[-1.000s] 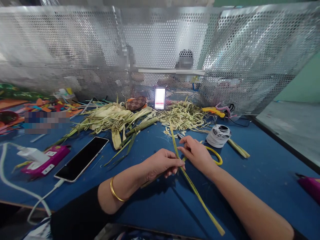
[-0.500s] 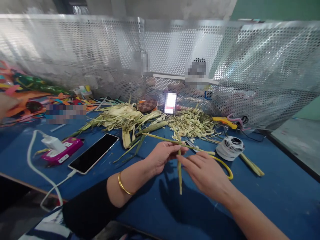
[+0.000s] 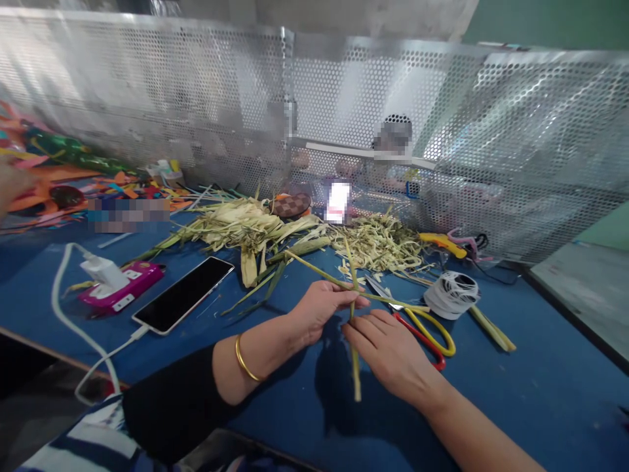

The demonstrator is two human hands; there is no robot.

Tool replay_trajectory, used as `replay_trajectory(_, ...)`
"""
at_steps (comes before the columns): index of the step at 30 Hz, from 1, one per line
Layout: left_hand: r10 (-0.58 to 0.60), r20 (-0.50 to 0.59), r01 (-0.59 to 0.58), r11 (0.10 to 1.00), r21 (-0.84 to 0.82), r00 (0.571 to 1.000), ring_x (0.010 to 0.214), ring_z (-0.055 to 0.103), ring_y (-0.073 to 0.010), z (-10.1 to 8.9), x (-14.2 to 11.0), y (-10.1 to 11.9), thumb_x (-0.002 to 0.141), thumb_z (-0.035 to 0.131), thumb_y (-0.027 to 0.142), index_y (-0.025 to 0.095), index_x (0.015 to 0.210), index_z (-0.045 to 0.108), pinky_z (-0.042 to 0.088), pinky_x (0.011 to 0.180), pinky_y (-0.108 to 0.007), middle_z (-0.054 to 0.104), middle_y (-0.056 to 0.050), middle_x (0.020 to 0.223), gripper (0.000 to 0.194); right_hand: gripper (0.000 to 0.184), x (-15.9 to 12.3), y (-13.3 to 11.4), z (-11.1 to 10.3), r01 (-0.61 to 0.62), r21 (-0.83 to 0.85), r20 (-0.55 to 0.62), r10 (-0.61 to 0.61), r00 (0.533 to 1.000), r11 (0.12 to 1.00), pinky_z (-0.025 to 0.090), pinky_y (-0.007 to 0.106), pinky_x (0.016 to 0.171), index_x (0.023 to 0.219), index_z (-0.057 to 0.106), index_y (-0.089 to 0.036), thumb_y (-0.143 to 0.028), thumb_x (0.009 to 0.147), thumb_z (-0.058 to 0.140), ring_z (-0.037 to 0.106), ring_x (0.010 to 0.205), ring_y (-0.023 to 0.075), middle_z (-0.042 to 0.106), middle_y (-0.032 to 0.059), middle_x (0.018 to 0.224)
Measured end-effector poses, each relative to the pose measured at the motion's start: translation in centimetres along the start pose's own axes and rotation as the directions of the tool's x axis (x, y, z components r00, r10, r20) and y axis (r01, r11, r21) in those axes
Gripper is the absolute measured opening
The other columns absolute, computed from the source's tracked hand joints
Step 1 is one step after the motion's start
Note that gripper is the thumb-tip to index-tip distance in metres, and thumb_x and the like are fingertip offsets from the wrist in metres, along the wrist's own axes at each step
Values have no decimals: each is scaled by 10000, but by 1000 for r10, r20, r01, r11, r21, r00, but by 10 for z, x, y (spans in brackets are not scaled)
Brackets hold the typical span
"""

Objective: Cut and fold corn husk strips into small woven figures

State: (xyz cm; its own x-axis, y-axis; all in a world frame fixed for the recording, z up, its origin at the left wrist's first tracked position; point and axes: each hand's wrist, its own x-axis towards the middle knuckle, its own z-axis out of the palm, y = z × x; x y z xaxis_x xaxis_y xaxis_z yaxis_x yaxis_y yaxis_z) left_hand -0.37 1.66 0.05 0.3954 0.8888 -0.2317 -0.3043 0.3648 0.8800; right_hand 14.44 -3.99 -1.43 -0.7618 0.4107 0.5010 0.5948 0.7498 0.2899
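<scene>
Two narrow green-yellow plant strips cross each other in front of me. My left hand [image 3: 322, 309] pinches them at the crossing between thumb and fingers, and a gold bangle circles that wrist. One strip [image 3: 314, 269] runs sideways toward the right; the other strip [image 3: 356, 380] points down toward me. My right hand [image 3: 388, 347] is closed around the downward strip just below the crossing, its fingertips partly hidden. Scissors [image 3: 417, 337] with red and yellow handles lie just beyond my right hand, blades partly showing.
Behind my hands lie a heap of dried husks [image 3: 236, 226] and a pile of shredded strips [image 3: 383, 242]. A white string spool [image 3: 452, 295] stands right. A phone [image 3: 184, 295] and magenta power strip [image 3: 122, 288] are left. A perforated metal screen [image 3: 344, 92] closes the back; a person is beyond it.
My right hand has moved down and slightly left along the downward strip, uncovering the scissors' red handle and blades. The sideways strip's right end now slants lower. My left hand keeps its pinch.
</scene>
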Motion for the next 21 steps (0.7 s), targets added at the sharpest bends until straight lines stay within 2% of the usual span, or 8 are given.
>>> replay_trajectory(2, 25, -5, -25, 1000, 17, 1000, 704, 621, -132, -1, 0, 2, 670, 728, 212, 110, 730, 719, 454, 808, -267, 702, -58, 694, 119, 319, -1, 4, -3, -91, -36, -67, 89, 994, 995, 423, 347, 743, 1143, 574, -133, -99, 936, 333, 577, 688, 181, 652, 66, 753)
replay_trajectory(3, 34, 1, -34, 999, 23, 999, 708, 619, -134, -2, 0, 4, 681, 727, 252, 111, 727, 717, 453, 804, -267, 701, -60, 704, 148, 317, -2, 7, -5, -179, -67, -126, 169, 978, 982, 422, 351, 757, 1192, 550, -139, -124, 937, 363, 591, 715, 188, 665, 78, 789)
replay_trajectory(5, 27, 17, -28, 999, 24, 999, 714, 619, -139, -2, 0, 5, 706, 711, 344, 117, 734, 717, 451, 799, -268, 696, -61, 704, 229, 297, -5, 15, -8, -380, -125, -223, 348, 911, 916, 415, 372, 790, 1200, 551, -153, -216, 932, 441, 613, 816, 225, 677, 118, 894)
replay_trajectory(7, 8, 19, -8, 1000, 27, 1000, 697, 611, -138, -2, 0, 5, 710, 698, 416, 127, 755, 720, 452, 774, -265, 684, -53, 686, 293, 268, -7, 21, -8, -493, -131, -210, 462, 862, 860, 396, 400, 840, 1116, 594, -158, -306, 927, 475, 617, 880, 255, 681, 135, 949)
replay_trajectory(10, 29, -4, -28, 992, 121, 1000, 626, 560, -122, -1, 0, 4, 612, 778, 419, 130, 693, 701, 443, 695, -251, 655, -38, 637, 310, 238, -10, 26, -4, -490, -54, -62, 487, 871, 870, 365, 379, 878, 923, 625, -176, -306, 954, 428, 622, 731, 200, 695, 66, 784)
replay_trajectory(12, 75, -18, -70, 976, 206, 997, 601, 532, -115, -2, 0, 2, 567, 811, 391, 128, 655, 683, 435, 661, -249, 643, -32, 614, 305, 263, -10, 26, -2, -470, -19, -18, 470, 883, 883, 355, 347, 859, 820, 612, -190, -266, 964, 405, 597, 642, 164, 677, 25, 692)
replay_trajectory(16, 147, -39, -129, 947, 296, 988, 582, 519, -108, -2, 2, 0, 643, 754, 344, 124, 615, 671, 423, 631, -242, 638, -31, 591, 237, 272, -7, 21, -3, -417, -44, -35, 415, 909, 908, 347, 326, 800, 739, 589, -191, -209, 949, 417, 559, 593, 152, 640, 5, 629)
replay_trajectory(21, 153, -82, -128, 960, 250, 985, 566, 514, -100, -1, 3, -1, 647, 754, 315, 121, 629, 681, 424, 633, -238, 642, -29, 586, 208, 248, -3, 19, -4, -409, -98, -43, 406, 913, 907, 341, 336, 846, 759, 599, -193, -207, 943, 433, 572, 610, 159, 643, 12, 634)
